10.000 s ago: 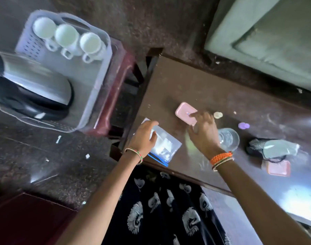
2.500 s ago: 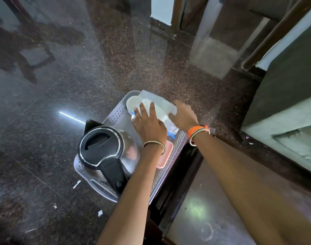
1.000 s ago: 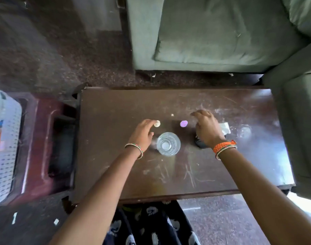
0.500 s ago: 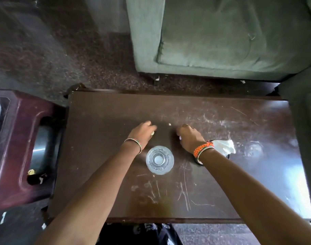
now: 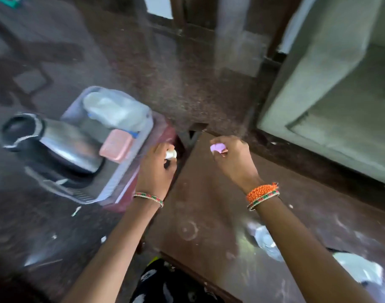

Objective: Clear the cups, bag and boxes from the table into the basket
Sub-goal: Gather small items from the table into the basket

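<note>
- The person's left hand (image 5: pixel 157 169) is raised near the table's left edge, fingers curled, pinching a small white object (image 5: pixel 171 153) between thumb and fingertips. A thin beaded bangle (image 5: pixel 148 197) circles that wrist.
- The right hand (image 5: pixel 232 159) is lifted over the table's far left corner, its fingers curled round a small lilac object (image 5: pixel 217 148). What either small object is cannot be told; the picture is blurred. An orange thread band (image 5: pixel 261 190) and a bangle sit on the right wrist.
- Both hands are held close together, the left one nearest the basket.
- The dark brown table (image 5: pixel 209 215) is scuffed. On it, beside the right forearm, stands a clear glass (image 5: pixel 266 241); farther right, near the lower edge of view, lies a pale bundle on something dark (image 5: pixel 357 267).
- Left of the table, a pale plastic basket (image 5: pixel 113 182) rests on a dark red stool (image 5: pixel 165 132).
- Inside the basket lie a steel kettle with a black lid (image 5: pixel 56 145), a pink box (image 5: pixel 116 148) against the right wall, and a clear plastic bag (image 5: pixel 115 110) at the far end.
- A green sofa (image 5: pixel 331 84) stands beyond the table, on a speckled stone floor (image 5: pixel 187 73).
</note>
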A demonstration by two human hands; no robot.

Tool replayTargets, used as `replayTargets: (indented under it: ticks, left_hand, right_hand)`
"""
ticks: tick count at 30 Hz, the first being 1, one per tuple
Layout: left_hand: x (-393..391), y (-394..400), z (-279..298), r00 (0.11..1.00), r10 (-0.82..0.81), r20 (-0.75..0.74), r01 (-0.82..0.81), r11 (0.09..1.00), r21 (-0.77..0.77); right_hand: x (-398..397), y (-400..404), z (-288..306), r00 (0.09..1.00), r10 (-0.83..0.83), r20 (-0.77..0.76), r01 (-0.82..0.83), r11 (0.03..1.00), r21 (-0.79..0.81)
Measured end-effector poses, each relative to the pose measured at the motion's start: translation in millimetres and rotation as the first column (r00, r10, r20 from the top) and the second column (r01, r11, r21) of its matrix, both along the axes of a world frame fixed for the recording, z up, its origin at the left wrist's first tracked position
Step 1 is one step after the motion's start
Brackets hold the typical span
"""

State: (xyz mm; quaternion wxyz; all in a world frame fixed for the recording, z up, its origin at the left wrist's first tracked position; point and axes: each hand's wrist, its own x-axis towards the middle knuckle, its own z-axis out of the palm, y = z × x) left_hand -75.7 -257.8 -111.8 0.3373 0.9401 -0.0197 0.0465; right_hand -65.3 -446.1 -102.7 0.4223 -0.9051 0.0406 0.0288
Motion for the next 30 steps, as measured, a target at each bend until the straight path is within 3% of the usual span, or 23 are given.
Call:
replayTargets:
  ticks: [5, 10, 17, 22, 26, 27, 30]
  left_hand:
    - [-22, 98, 5, 0.982, 0.17, -0.085, -0.16, 0.981, 0.11]
    - [-36, 151, -11, 0.935, 0.312, -0.167, -0.299, 0.949, 0.103]
    - [-39, 168, -34, 0.871, 0.343, -0.351, -0.271, 0.932, 0.239]
    - [-41, 175, -45, 0.847, 0.393, -0.359, -0.318, 0.914, 0.25]
    - [-49, 177, -51, 0.809, 0.453, -0.376, -0.451, 0.887, 0.097]
    - [-51, 177, -50, 0.813, 0.468, -0.345, -0.453, 0.882, 0.131]
    - [-50, 177, -47, 0.824, 0.528, -0.206, -0.404, 0.802, 0.44]
  right_hand:
    - [28, 120, 15, 0.968, 0.248, 0.029, -0.25, 0.964, 0.086]
    - [24, 198, -3, 0.883, 0.467, 0.039, -0.469, 0.882, 0.044]
    - [26, 260, -26, 0.74, 0.66, -0.129, -0.67, 0.706, -0.23]
    - [35, 278, -40, 0.651, 0.712, -0.262, -0.757, 0.586, -0.289]
    - [42, 279, -48, 0.694, 0.664, -0.278, -0.72, 0.647, -0.252]
    - [44, 278, -50, 0.716, 0.646, -0.267, -0.698, 0.672, -0.246]
    - [45, 278, -52, 0.737, 0.619, -0.271, -0.675, 0.698, -0.241]
